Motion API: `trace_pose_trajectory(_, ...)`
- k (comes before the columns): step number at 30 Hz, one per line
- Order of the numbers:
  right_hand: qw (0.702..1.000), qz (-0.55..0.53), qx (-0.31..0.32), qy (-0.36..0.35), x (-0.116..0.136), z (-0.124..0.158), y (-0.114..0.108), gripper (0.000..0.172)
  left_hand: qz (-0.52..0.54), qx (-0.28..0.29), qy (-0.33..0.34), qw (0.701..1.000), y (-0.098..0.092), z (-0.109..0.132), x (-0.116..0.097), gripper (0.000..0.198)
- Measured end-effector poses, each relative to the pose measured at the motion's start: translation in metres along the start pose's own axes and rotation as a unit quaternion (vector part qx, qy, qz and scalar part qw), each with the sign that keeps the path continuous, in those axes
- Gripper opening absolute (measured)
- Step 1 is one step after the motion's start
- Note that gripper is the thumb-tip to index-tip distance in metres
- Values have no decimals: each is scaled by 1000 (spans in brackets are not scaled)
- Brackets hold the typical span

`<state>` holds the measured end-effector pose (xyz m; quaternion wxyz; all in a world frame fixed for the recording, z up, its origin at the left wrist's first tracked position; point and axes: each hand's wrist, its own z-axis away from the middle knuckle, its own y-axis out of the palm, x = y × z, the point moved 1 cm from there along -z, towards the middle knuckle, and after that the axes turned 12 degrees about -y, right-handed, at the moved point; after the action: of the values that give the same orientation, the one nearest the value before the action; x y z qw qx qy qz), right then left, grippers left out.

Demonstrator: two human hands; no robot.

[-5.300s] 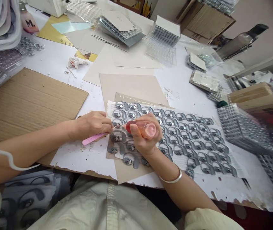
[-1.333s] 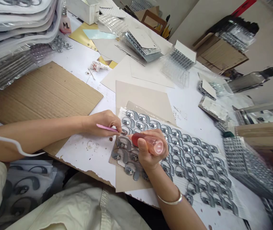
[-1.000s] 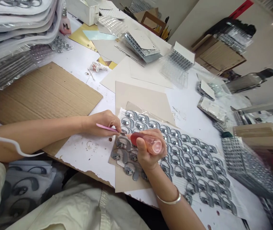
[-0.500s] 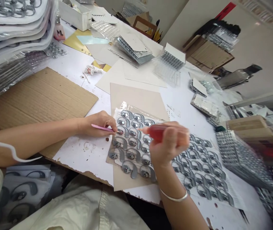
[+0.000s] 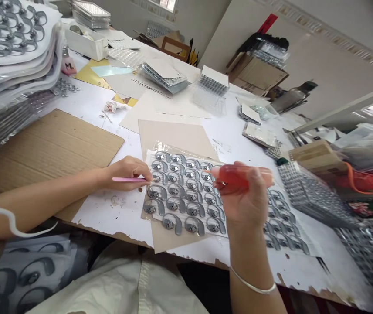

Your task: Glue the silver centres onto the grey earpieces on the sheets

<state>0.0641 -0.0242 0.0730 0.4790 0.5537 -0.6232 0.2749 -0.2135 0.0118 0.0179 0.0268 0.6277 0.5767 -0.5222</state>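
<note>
Pinching pink tweezers [image 5: 129, 179] in our left hand [image 5: 124, 173], we touch their tip to the grey hook-shaped pieces [image 5: 183, 196], seemingly gripping nothing we can make out, with beige card [image 5: 173, 135] backing them firmly; our right hand [image 5: 245, 196] wraps a squeeze bottle [image 5: 235, 176], lifted clear of the rows

Free air over the right hand [image 5: 243, 196], blister trays [image 5: 310, 194] beyond it.

Hand tool [image 5: 129, 179] in my left grip: smooth pink plastic, metal tip.
Bottle [image 5: 239, 176] in my right grip: glossy translucent red plastic.
Cardboard sheet [image 5: 49, 163]: matt corrugated brown paper.
</note>
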Motion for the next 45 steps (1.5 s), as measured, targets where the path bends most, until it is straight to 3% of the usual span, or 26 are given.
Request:
trace_pose_trajectory(3,999,27,18,-27,-11,22,11,36,-27,-2,57,998,0,7,-11,3)
trace_pose_trajectory(7,993,89,-4,-83,-26,49,26,30,-71,8,96,993,4,19,-16,7)
trace_pose_trajectory(12,967,177,55,-175,-29,68,37,19,-142,52,144,978,12,24,-18,18)
trace_pose_trajectory(24,933,230,180,-212,-28,62,49,19,-261,42,166,950,20,27,-22,23)
trace_pose_trajectory(35,930,233,204,-199,-29,62,49,19,-288,71,160,942,19,27,-23,31)
trace_pose_trajectory(45,928,220,207,-218,-29,63,52,17,-273,66,153,948,19,26,-22,31)
